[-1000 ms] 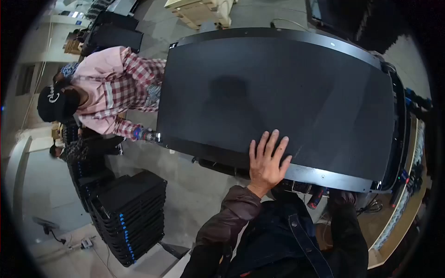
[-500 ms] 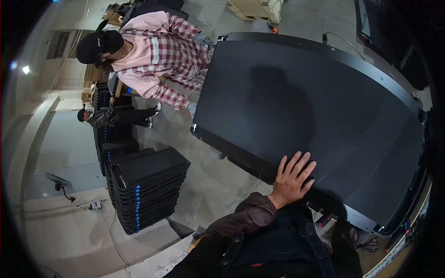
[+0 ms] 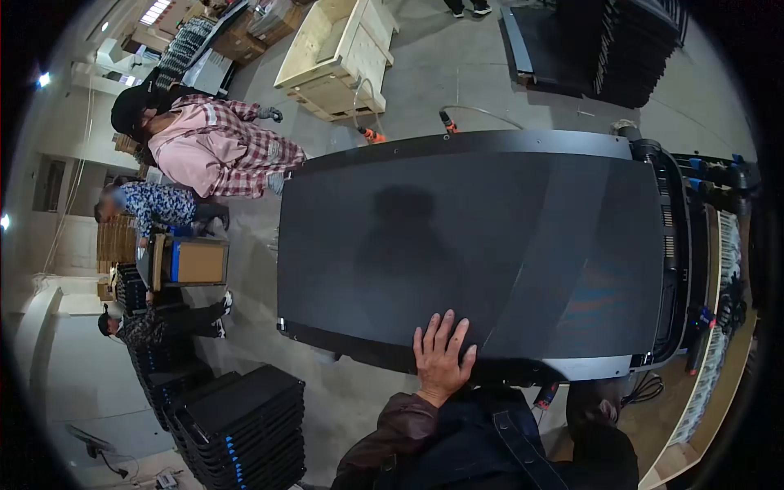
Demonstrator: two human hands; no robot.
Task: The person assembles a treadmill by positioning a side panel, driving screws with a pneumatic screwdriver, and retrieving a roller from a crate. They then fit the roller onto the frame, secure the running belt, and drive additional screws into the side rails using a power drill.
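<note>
My left hand [image 3: 443,355] lies flat with spread fingers on the near edge of a large black panel [image 3: 490,237]; it grips nothing. My right sleeve [image 3: 594,400] reaches to the panel's near right edge, and the hand itself is hidden. A tool with a red and black handle [image 3: 545,396] hangs at the near edge between my arms. Across the panel's far left corner stands a co-worker in a plaid shirt [image 3: 204,147], one gloved hand at that corner and the other off the panel. Black cabinet frames [image 3: 671,237] show under the panel's right end.
A wooden crate [image 3: 347,69] stands beyond the panel, with orange-tipped cables near it. Stacked black cabinets [image 3: 253,408] are at the lower left, more panels [image 3: 563,49] at the top right. Two other people are at the left. A wooden box [image 3: 653,474] is at the lower right.
The view has turned, and the panel now lies more level across it. The co-worker has lifted one gloved hand away from the panel. My left hand still rests on the near edge.
</note>
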